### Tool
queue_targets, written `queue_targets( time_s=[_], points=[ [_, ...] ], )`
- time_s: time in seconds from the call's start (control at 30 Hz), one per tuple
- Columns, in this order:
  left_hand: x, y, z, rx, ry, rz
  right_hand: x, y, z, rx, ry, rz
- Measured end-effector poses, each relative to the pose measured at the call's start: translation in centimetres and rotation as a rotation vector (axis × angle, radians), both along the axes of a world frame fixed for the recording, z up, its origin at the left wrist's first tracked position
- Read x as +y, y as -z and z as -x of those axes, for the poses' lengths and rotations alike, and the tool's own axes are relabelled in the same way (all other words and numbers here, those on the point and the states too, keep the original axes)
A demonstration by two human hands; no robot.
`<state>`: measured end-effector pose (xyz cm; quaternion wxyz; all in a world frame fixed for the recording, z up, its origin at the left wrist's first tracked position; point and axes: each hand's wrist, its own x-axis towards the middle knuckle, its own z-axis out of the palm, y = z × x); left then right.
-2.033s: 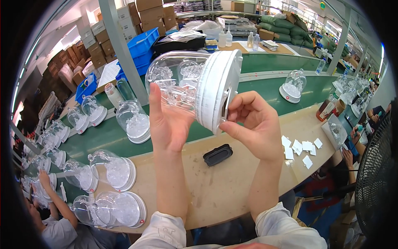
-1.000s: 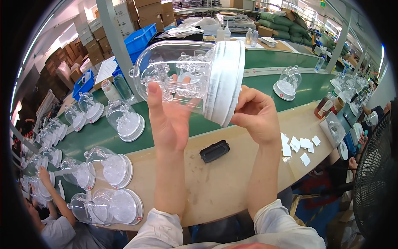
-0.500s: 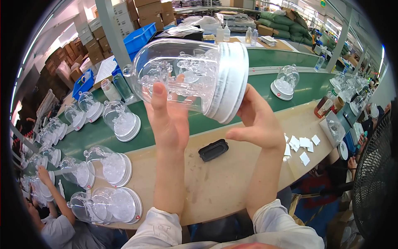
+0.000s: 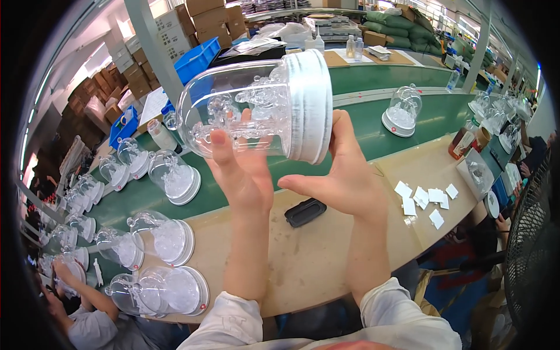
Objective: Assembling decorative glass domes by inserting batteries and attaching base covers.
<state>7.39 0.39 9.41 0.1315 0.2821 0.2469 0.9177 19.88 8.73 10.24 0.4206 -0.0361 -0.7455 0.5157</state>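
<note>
A clear bell-jar dome (image 4: 201, 96) with a white ribbed base (image 4: 311, 108) is held up on its side, base toward the right. Clear crystal-like figures show inside it. My left hand (image 4: 242, 175) wraps the dome from below, with the thumb on the near side and fingers seen through the clear wall. My right hand (image 4: 350, 175) is at the base, its fingers partly hidden behind the rim; the thumb stretches left below it, apart from the base. Beneath my hands a small black tray (image 4: 305, 213) lies on the tan tabletop (image 4: 291, 268).
Several similar domes, including one pair (image 4: 169, 239), stand on the left; a single dome (image 4: 402, 111) sits on the green belt (image 4: 364, 125). White square cards (image 4: 429, 198) lie at right, near a bottle (image 4: 462, 143) and a black fan (image 4: 528, 245). A co-worker's arm (image 4: 87, 289) reaches in at lower left.
The held dome has shifted slightly left and its base has turned more upright. My right thumb has moved left, under the base. The view has shifted a little.
</note>
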Motion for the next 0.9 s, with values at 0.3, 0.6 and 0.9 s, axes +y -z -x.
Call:
queue_targets(
  time_s=[0.3, 0.6, 0.9],
  points=[
    [-2.4, -0.9, 3.9, -0.104, 0.327, -0.058, -0.9, -0.8, -0.5, 0.150, -0.412, 0.120],
    [-2.2, -0.9, 3.6, -0.244, 0.466, -0.137, -0.2, -0.9, -1.2, 0.237, -0.237, 0.042],
    [-1.9, -1.0, 1.6, 0.055, 0.037, 0.002, 0.0, -0.9, -0.8, 0.288, -0.123, 0.058]
  ],
)
